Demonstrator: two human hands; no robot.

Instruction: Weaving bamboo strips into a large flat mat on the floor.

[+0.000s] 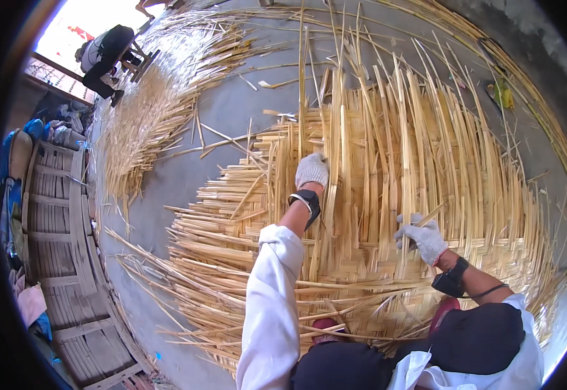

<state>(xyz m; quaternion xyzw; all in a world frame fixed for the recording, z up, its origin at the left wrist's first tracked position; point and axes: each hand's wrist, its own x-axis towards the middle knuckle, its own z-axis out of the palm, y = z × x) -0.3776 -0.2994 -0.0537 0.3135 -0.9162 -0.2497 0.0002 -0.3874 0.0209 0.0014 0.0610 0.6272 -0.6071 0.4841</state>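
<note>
A large woven mat of split bamboo strips (371, 260) spreads on the floor below me, its long loose ends pointing away and to the left. My left hand (313, 171), in a pale knit glove, is closed at the upright strips left of the mat's middle; its fingertips are hidden. Farther right and nearer to me, my right hand (424, 239), gloved too, has its fingers curled around a long upright bamboo strip (405, 175). A short bamboo piece (431, 213) sticks out by its fingers. Dark bands with small boxes circle both wrists.
Another bamboo mat (147, 110) lies at the far left, where a person (107, 55) bends over beside a low stool (142, 62). A slatted wooden frame (59, 240) lines the left side. Long bamboo lengths (535, 91) curve along the right edge. My knees (478, 338) are at the mat's near edge.
</note>
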